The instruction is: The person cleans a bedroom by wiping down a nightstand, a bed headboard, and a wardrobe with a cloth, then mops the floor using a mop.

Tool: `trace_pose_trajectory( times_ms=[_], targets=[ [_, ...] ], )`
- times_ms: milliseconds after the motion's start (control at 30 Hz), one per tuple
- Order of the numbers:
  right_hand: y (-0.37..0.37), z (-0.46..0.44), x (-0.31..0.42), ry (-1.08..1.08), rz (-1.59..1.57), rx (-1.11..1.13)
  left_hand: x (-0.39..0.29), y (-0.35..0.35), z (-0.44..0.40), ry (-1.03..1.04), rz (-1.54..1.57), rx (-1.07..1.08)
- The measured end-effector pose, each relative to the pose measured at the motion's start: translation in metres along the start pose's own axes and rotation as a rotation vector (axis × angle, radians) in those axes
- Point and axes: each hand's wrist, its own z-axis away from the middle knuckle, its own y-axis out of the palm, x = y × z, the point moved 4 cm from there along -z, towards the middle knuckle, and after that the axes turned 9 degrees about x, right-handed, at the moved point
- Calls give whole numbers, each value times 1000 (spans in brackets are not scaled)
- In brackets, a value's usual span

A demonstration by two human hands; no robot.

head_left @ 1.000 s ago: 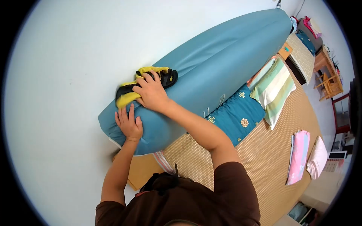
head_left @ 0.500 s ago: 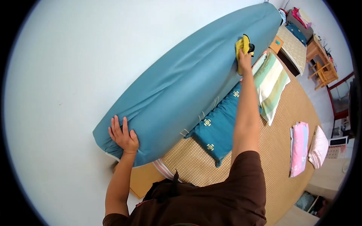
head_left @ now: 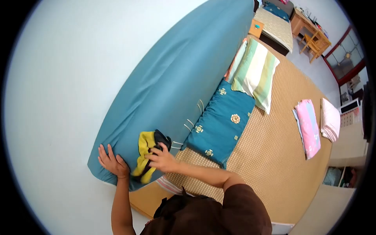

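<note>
A long padded headboard [head_left: 168,78] in smooth blue-green material stands against the white wall. My left hand [head_left: 113,162] rests on its near left end, fingers spread and holding nothing. Against the front face of the headboard, near the same end, my right hand [head_left: 161,158] presses a crumpled yellow and black cloth [head_left: 145,150]. The fingers of that hand are bent over the cloth. White ties [head_left: 188,125] hang along the lower edge of the headboard, right of the cloth.
A teal flowered pillow [head_left: 223,121] and a striped pillow [head_left: 256,72] lie on the woven bed mat [head_left: 266,156]. Folded pink bedding [head_left: 308,127] is farther right. A small wooden cabinet [head_left: 255,28], another bed [head_left: 274,29] and a wooden chair [head_left: 313,45] are beyond.
My right hand first carried the cloth far along the headboard, then brought it back to the near end, lower on the front face. My left hand stays on the headboard. The view has shifted.
</note>
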Motion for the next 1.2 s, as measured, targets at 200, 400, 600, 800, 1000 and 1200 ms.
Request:
trace_pose_trajectory(
  times_ms=[200, 400, 600, 800, 1000, 1200],
  targets=[
    [-106, -41, -155, 52, 446, -102, 3, 6, 1, 16, -1, -9],
    [-246, -77, -370, 725, 589, -442, 1, 8, 0, 12, -34, -6],
    [-233, 9, -447, 943, -40, -898, 1, 3, 0, 8, -45, 14],
    [-92, 114, -407, 1320, 99, -613, -3, 2, 0, -4, -23, -2],
    [135, 205, -210, 1558, -448, -488, -1, 4, 1, 20, -9, -50],
    [162, 138, -12, 1692, -1253, -397, 0, 4, 1, 24, 3, -76]
  ],
)
